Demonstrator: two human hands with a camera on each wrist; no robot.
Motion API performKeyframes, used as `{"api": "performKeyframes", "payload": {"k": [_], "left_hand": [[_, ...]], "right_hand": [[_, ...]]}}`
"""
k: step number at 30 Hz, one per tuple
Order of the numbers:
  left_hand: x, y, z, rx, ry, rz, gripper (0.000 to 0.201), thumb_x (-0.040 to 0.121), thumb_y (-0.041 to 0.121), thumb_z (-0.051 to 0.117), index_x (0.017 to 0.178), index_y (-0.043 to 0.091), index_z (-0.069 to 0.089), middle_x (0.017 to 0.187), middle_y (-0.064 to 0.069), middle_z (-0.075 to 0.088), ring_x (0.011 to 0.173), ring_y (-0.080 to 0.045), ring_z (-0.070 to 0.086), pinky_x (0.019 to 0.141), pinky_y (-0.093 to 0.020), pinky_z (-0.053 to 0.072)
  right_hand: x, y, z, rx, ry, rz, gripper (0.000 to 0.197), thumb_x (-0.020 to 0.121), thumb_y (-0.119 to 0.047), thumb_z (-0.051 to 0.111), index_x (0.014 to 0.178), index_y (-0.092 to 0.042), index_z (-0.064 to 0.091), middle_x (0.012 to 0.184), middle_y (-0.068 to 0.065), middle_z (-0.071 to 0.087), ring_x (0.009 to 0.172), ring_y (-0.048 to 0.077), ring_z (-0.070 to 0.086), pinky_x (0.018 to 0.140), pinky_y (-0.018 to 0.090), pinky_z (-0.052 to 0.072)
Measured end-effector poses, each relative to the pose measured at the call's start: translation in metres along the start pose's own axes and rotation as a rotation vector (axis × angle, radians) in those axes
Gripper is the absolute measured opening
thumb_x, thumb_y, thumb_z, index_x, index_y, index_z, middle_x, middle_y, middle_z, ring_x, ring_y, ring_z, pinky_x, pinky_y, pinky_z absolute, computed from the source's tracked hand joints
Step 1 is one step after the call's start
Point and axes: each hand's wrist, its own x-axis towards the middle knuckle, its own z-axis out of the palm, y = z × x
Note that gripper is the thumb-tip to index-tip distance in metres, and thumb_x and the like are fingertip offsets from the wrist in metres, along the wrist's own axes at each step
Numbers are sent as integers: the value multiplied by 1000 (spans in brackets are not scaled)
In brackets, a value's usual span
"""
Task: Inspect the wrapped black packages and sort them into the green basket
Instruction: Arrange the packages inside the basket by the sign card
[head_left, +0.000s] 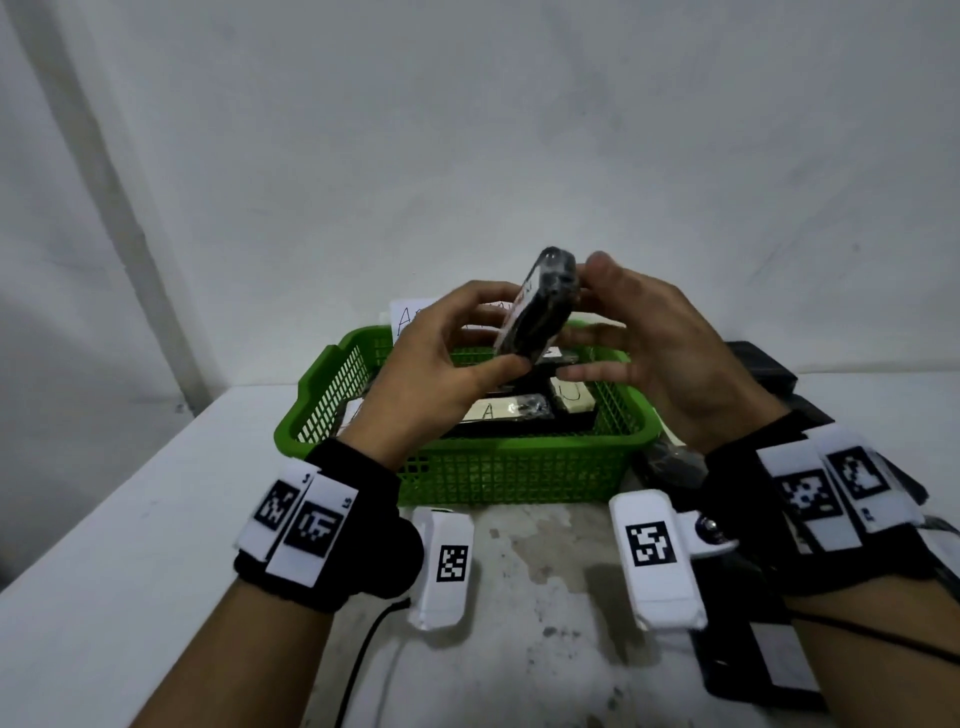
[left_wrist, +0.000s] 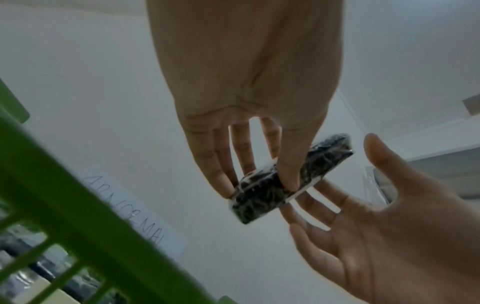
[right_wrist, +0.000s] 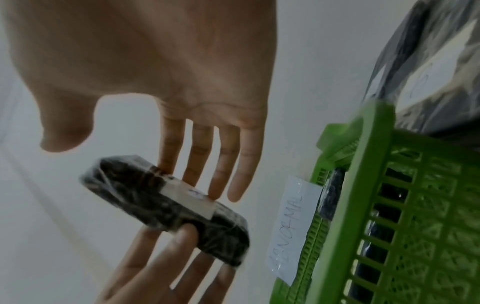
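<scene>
The left hand (head_left: 441, 358) pinches a wrapped black package (head_left: 540, 306) between thumb and fingers, holding it up on edge and tilted. A white label (right_wrist: 188, 196) shows on one face of the package under the clear wrap. The right hand (head_left: 654, 353) stands just to the right of the package with fingers nearly straight and spread; its fingertips (right_wrist: 214, 194) touch the labelled face and its thumb stands clear, so it steadies more than grips.

Directly below both hands sits the green basket (head_left: 519, 467) on the white counter (head_left: 130, 545). Inside it lie several more black packages (head_left: 524, 415) with pale labels, one marked with the letter A. Beyond the hands, behind the far rim of the basket, a handwritten paper sign (right_wrist: 293, 224) is fixed to the wall. To the right of the right hand, beside the basket, further dark wrapped packages (head_left: 763, 364) lie stacked on the counter. Nearer the wrists, black bands carry white marker tags (head_left: 311, 525).
</scene>
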Motion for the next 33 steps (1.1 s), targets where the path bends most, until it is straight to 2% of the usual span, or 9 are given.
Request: {"api": "performKeyframes", "payload": {"k": [7,11,14,18,23,26,29,31,33], "left_hand": [[2,-9,2,-9,44,71,47,81,-2,76,118,24,63,113,0,67,114,-10,64,87,-28,57],[1,-11,4,-28,37,86,45,82,-5,74,120,16,61,120,-4,64,117,-12,63,87,-25,57],[1,-12,3,-42,28,89,48,84,-5,72,126,16,61,124,-4,63,119,-12,62,88,-24,56],[-1,-8,-6,39,2,85,45,90,11,66,128,34,62,121,8,68,111,-5,63,88,-24,55],[0,-6,-17,-94,77,-29,19,98,11,56,96,24,70,87,11,69,77,0,65,66,-15,49],[0,-4,-20,-103,58,-93,22,98,14,55,82,20,69,73,14,66,69,0,61,62,-14,46],[1,-2,-21,-83,29,-140,24,94,25,57,75,16,68,71,4,61,67,-10,58,61,-24,44],[1,-2,-22,-111,-9,-203,31,87,34,56,79,7,70,75,-9,64,70,-19,61,60,-26,44],[1,-2,-21,-110,-40,-248,36,91,34,55,86,2,70,78,-17,67,72,-24,63,56,-23,43]], "right_hand": [[-3,-5,8,31,26,-34,4,84,-17,71,87,-17,74,89,1,75,87,13,74,71,33,62],[-3,-7,14,37,45,-56,9,86,-4,70,80,-10,73,90,10,70,80,16,75,69,26,59],[-4,-9,15,46,81,-41,6,87,-9,71,82,-12,71,86,5,72,78,14,74,68,28,60],[-2,-9,10,26,181,9,12,95,-28,65,96,-16,69,90,-3,75,80,21,75,69,35,64],[2,0,1,-204,319,-87,24,98,-28,63,122,-24,63,110,-1,71,87,11,71,68,28,60],[-1,2,-3,-414,183,-216,45,88,-32,76,129,-34,60,123,-11,65,108,10,65,82,23,54],[-1,6,1,-794,2,-343,66,72,-36,87,131,-37,58,122,-15,53,114,9,53,93,14,40],[1,12,6,-890,-13,-421,59,68,-40,82,123,-34,65,111,-15,52,108,11,52,92,11,36],[2,15,9,-896,-5,-456,47,69,-47,76,113,-30,72,101,-13,56,100,13,56,88,18,41]]}}
